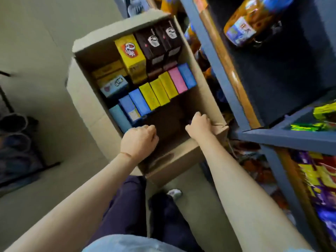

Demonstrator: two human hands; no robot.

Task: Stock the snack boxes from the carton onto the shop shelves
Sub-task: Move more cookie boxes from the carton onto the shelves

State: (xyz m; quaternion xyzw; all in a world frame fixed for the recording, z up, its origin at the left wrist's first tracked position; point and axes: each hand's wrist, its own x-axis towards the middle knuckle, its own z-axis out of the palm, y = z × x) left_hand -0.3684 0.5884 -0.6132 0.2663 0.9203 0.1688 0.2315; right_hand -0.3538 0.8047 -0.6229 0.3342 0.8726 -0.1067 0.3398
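Note:
An open cardboard carton (181, 160) stands on the floor in front of me. It holds snack boxes: a row of blue, yellow and pink slim boxes (154, 93), a yellow box (132, 59) and two dark brown boxes (158, 42) at the far end. The near part of the carton is bare. My left hand (139, 140) curls its fingers over the carton's near left wall. My right hand (200, 125) grips the near right corner of the carton. Blue shop shelves (283, 137) stand to the right.
The shelves hold a wrapped pack of jars (254, 20) high up and colourful snack packets (312, 179) lower down. Dark round objects (14, 135) lie on the floor at left. My legs and a shoe (174, 193) are just behind the carton.

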